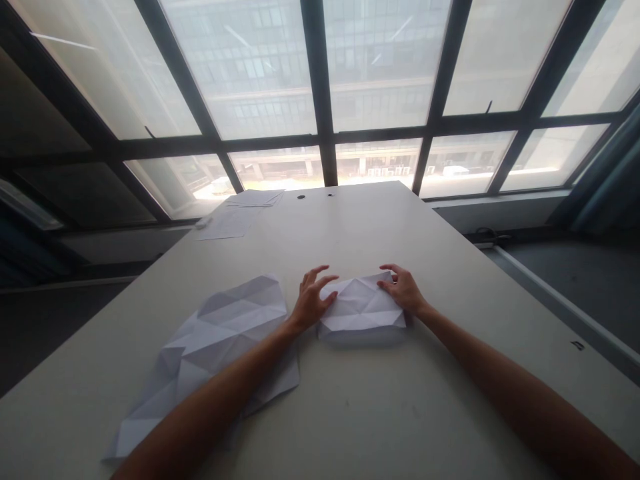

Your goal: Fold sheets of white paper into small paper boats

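A folded white paper, a creased compact bundle, lies on the pale table in front of me. My left hand presses its fingertips on the bundle's left side. My right hand holds its upper right corner, with the fingers curled over the edge. Both hands seem to grip it lightly. To the left lies a larger white sheet, unfolded and marked with many geometric creases. My left forearm covers part of that sheet.
The long table runs towards a large window with dark frames. Loose papers and a single sheet lie at its far left. Its far end has several small round holes. Floor shows beyond both side edges.
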Demonstrator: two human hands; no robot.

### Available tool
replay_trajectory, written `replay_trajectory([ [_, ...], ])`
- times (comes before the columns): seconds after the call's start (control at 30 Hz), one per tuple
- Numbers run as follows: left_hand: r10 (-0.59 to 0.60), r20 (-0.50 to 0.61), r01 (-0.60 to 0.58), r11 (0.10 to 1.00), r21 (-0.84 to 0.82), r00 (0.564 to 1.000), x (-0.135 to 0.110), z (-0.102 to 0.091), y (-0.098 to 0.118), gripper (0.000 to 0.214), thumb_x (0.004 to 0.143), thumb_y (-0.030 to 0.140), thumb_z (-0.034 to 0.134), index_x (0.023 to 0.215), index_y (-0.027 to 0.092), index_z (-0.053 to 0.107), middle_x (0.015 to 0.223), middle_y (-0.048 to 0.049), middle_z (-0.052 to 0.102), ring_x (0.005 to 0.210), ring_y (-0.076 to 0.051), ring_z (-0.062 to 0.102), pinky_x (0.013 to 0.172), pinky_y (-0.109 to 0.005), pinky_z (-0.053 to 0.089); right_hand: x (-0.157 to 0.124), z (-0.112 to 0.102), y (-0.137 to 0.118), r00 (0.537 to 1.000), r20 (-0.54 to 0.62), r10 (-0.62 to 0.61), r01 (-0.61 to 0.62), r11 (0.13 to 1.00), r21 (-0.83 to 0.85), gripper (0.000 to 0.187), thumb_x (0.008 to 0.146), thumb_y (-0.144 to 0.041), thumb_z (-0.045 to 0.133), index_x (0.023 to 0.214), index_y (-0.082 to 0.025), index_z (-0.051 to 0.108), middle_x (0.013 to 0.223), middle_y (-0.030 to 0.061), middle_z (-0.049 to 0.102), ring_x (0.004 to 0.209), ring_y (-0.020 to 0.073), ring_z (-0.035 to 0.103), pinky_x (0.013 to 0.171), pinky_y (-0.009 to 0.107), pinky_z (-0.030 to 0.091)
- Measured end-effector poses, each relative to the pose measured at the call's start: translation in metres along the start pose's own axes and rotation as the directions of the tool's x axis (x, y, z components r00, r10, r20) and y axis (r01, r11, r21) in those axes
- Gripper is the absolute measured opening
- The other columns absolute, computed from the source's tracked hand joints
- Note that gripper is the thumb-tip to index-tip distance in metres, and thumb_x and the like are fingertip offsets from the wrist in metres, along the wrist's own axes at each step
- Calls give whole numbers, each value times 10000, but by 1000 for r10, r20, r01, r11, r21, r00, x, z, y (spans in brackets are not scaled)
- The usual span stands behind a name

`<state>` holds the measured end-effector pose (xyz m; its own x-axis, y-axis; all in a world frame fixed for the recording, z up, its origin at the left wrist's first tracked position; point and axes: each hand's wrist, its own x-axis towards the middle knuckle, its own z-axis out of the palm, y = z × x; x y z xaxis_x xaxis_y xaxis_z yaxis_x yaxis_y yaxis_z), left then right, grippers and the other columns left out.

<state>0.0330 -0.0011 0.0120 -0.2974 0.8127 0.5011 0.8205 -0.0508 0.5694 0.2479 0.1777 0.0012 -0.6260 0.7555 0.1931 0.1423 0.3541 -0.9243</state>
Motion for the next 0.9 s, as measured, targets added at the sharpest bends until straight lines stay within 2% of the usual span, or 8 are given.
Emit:
replay_trajectory([
  [0.07,93,74,-96,995,30,993,-1,-2,6,202,922,268,554,1064,266,698,1365,-57,552,1311,-245,473,1123,-469,364,4,-1,5,1000,-11,3,-4,998,-65,507,760,-378,692,1203,-146,603,746,44,702,569,171,606,470,244,444],
  [0.17,182,260,-199,979,39,948,-2,-1,10,312,967,295,492,1242,280,637,1420,-49,535,1372,-233,420,1160,-458,316,7,-4,7,995,-21,-100,91,962,-259,479,781,-307,688,1230,-167,598,995,96,721,797,224,663,697,328,535],
  [0.27,210,496,-295,950,101,843,-4,1,8,459,976,390,478,1430,320,473,1534,-37,404,1453,-258,291,1185,-507,231,0,-3,-3,974,27,-224,203,822,-532,518,808,-238,669,1310,-183,555,1197,131,658,1046,285,614,910,413,493],
  [0.33,194,568,-330,933,147,800,-6,3,6,524,982,465,443,1486,335,382,1577,-36,316,1474,-267,235,1189,-521,189,-10,3,-15,960,15,-278,211,690,-692,510,834,-208,635,1334,-167,540,1297,176,587,1190,336,524,994,472,429],
  [0.43,178,600,-359,912,197,780,-7,3,6,613,977,548,402,1534,330,267,1601,-45,247,1487,-266,189,1197,-506,139,-28,23,-30,935,118,-335,306,589,-748,412,918,-230,519,1324,-167,554,1366,176,534,1279,321,448,1071,470,355],
  [0.63,164,613,-376,896,235,773,-8,5,9,711,974,587,366,1568,291,111,1612,-54,204,1496,-255,152,1202,-467,92,-42,54,-22,893,408,-192,435,603,-669,619,975,-396,392,1519,-114,307,1565,143,330,1461,272,242,1189,478,167],
  [0.73,138,612,-368,890,268,779,-7,7,8,727,971,617,331,1570,262,124,1615,-61,187,1498,-248,143,1204,-443,85,-36,49,-13,898,423,-118,405,594,-695,677,979,-471,342,1538,-100,256,1600,132,234,1488,256,165,1202,479,100],
  [0.9,81,613,-344,881,325,786,-6,8,8,779,954,676,264,1569,216,137,1622,-70,151,1501,-235,128,1207,-417,59,-26,33,-5,942,335,-15,286,557,-780,713,976,-548,280,1538,-109,264,1612,137,178,1495,260,130,1198,493,59],
])
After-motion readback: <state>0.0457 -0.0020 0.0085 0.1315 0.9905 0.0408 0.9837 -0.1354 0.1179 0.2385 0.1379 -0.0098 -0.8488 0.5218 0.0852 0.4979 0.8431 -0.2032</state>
